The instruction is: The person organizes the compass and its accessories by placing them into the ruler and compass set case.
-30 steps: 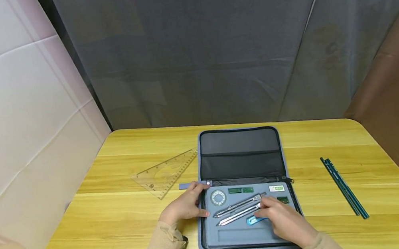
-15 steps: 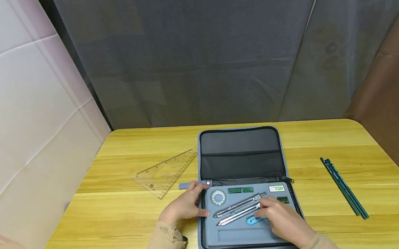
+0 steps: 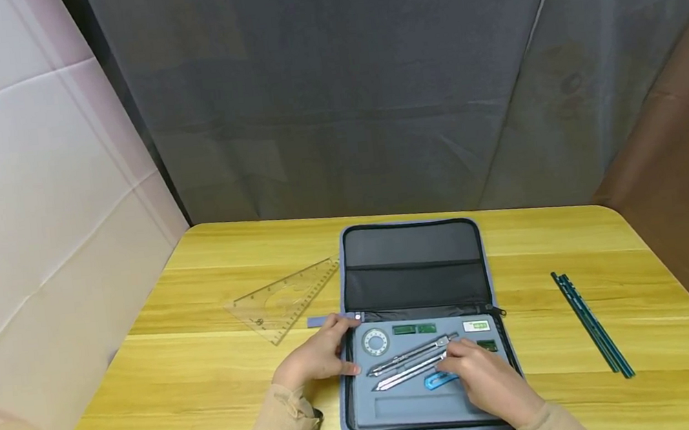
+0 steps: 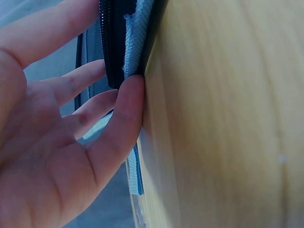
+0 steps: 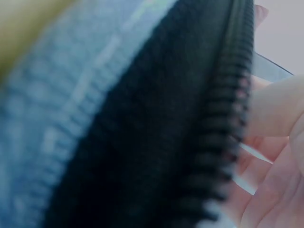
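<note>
Head view, compared with the frames of a second ago: almost nothing differs. The right hand (image 3: 491, 381) has crept very slightly left along the lower tray of the open zip case (image 3: 417, 291); its fingertips now sit at the head end of the metal compass (image 3: 410, 355), just beside the second silver tool (image 3: 411, 370). The left hand (image 3: 317, 356) has not moved. Judgement: the compass is being worked loose from its foam slot, not yet lifted; it lies flat in the tray.

Left hand: fingers nearly straight, pressing the case's left edge down onto the worktop (image 3: 209, 366); it grips nothing. Right hand: fingers bent down onto the compass head; whether they actually pinch it cannot be told from the head view.

The left wrist view adds what the head view lacks: the fingers (image 4: 126, 118) of the left hand lie along the zipper tape, one fingertip wedged where the fabric edge meets the wood. The right wrist view is mostly blurred zipper teeth (image 5: 223, 133); the right hand's fingers (image 5: 275, 114) show at the side with a thin metal bar behind them, contact unclear.

Only the head view shows the rest: a clear set square (image 3: 284, 300) left of the case, dark pencils (image 3: 591, 323) well apart on the right, a blue piece (image 3: 438, 380) under the right hand.
</note>
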`<action>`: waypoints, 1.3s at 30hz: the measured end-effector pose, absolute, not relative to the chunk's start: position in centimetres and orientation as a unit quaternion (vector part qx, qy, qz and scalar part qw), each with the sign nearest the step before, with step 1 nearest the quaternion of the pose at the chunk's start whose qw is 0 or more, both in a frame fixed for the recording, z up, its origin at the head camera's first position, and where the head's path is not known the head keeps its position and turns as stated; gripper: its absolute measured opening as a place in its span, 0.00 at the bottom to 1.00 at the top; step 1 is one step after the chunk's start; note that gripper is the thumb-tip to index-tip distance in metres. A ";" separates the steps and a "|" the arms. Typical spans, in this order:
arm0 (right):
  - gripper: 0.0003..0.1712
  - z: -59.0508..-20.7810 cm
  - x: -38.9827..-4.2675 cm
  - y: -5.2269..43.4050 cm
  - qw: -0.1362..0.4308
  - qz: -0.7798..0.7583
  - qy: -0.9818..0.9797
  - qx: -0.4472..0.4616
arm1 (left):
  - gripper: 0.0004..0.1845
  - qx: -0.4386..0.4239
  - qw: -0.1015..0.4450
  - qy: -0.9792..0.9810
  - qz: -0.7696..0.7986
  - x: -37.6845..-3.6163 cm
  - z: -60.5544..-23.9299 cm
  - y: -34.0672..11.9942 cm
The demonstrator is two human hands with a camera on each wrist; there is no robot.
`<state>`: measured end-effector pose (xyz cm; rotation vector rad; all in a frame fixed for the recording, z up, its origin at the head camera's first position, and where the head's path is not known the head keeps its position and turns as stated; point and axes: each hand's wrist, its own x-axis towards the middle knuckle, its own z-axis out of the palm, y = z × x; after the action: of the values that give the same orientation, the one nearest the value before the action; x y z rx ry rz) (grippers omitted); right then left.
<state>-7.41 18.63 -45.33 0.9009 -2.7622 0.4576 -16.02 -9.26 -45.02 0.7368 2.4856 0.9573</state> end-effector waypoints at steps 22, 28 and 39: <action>0.14 -44.7 -7.3 21.6 0.122 0.137 -0.950 0.253 | 0.37 0.262 0.185 0.882 0.346 -16.2 -45.3 -9.2; 0.18 -44.3 -7.1 24.4 0.116 0.106 -0.969 0.190 | 0.37 0.265 0.182 0.880 0.351 -16.2 -45.2 -9.3; 0.18 -43.7 -6.9 30.3 0.137 0.073 -0.977 0.144 | 0.37 0.260 0.192 0.878 0.354 -16.1 -45.0 -9.2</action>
<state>-6.94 30.27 -43.75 0.4153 -2.8282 0.2122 -16.11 -9.24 -45.05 0.7307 2.4633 0.9931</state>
